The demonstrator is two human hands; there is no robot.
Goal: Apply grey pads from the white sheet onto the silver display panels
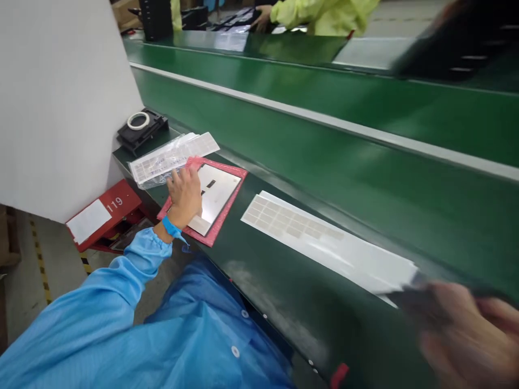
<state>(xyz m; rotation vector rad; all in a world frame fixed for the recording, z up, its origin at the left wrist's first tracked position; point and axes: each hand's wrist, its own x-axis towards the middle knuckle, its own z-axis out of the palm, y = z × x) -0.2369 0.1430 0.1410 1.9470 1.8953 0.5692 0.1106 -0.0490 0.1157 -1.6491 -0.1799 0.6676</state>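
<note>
My left hand (pixel 185 195) rests on the left part of a flat silver panel (pixel 221 189), its fingers bent and slightly apart. Dark rectangular marks show on the panel. Beneath it lies a pink bubble-wrap sheet (pixel 231 208). At the lower right, my right hand (pixel 470 335) is smeared by motion. Its fingers appear closed around a dark grey piece (pixel 417 302) too blurred to name. That piece overlaps the right end of a white label sheet (pixel 324 243), which has rows of small greyish labels at its left end.
More label sheets in clear plastic (pixel 174 156) lie beyond my left hand. A black fixture with a white ring (pixel 138 120) stands at the bench's far left. A red box marked 119 (pixel 121 202) sits below. A green conveyor (pixel 304 129) runs alongside; opposite is a person's yellow sleeve (pixel 312 16).
</note>
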